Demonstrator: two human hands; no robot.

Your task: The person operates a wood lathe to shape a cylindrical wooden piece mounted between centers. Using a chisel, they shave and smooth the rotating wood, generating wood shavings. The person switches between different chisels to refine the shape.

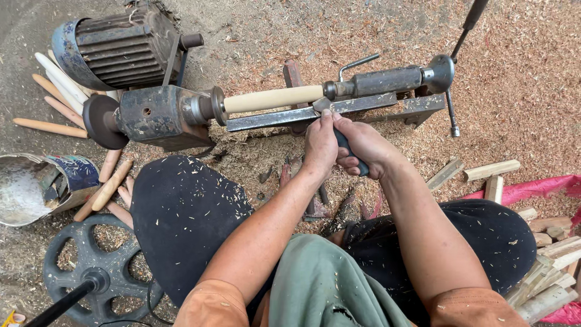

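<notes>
Chisel [339,130] against tool rest [363,104] edge

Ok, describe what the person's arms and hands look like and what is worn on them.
Both hands are bare, with no gloves, rings or watch to be seen: the left hand and the right hand. The forearms are bare too, flecked with a few pale wood shavings. Short orange-brown sleeves cover the upper arms at the bottom edge of the view, over a grey-green garment at the chest.

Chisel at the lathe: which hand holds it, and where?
Both. The right hand wraps the chisel's dark handle; the left hand pinches its metal blade near the tip, on the tool rest.
</notes>
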